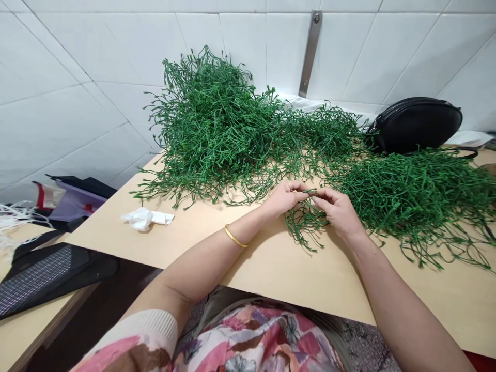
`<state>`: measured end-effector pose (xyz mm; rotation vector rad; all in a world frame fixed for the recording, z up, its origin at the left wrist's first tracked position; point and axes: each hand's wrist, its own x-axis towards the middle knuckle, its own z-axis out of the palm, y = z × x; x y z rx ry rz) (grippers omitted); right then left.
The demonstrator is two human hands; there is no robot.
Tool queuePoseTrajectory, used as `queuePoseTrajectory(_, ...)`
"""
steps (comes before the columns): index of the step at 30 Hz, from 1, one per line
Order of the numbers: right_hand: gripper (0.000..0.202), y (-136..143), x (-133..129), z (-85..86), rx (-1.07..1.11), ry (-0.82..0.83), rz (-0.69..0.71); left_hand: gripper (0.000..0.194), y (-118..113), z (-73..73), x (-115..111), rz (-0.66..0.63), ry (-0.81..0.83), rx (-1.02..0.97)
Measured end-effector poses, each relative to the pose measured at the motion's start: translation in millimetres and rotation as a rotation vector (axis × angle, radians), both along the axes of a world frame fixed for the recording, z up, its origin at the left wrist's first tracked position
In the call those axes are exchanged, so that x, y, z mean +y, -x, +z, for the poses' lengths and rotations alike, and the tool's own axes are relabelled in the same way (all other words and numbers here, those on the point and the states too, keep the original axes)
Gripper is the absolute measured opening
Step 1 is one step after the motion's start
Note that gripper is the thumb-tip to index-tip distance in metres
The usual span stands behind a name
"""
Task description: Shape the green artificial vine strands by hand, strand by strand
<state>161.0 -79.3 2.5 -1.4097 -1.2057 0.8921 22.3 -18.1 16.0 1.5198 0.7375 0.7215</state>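
My left hand [288, 198] and my right hand [338, 210] meet above the table, fingertips nearly touching. Between them they pinch thin green artificial plant stems [306, 226], whose strands hang down onto the tabletop. Both hands are closed on the stems. Behind my left hand rises a big tangled heap of the same green stems [217, 119]. A second, flatter pile of stems [411, 201] lies just right of my right hand. Loose strands are scattered between the two piles.
The light wooden table [155, 248] runs up to a white tiled wall. A black zip bag [418, 124] stands at the back right. Crumpled white tissue [141, 219] lies at the left. Folded fabric and bags [73, 201] sit beyond the table's left edge.
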Motion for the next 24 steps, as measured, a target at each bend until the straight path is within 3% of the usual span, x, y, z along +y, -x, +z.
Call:
queuePoseTrajectory(9, 0.012, 3, 1, -1.0, 0.064, 0.006, -0.03, 0.008, -1, -4.1, 2, -0.012, 0.012, 0.016)
queuePoseTrajectory(17, 0.022, -2, -1, 4.2, -0.059, -0.022, 0.01, 0.007, -1, -11.2, 5, -0.022, -0.026, 0.019)
queuePoseTrajectory(20, 0.021, -1, -3, 4.0, -0.224, -0.04, -0.014, 0.006, -2, -16.8, 9, -0.019, -0.182, 0.114)
queuePoseTrajectory(24, 0.018, 7, -7, 4.1, -0.748, -0.074, -0.006, 0.015, -5, -21.2, 13, 0.022, -0.519, 0.376)
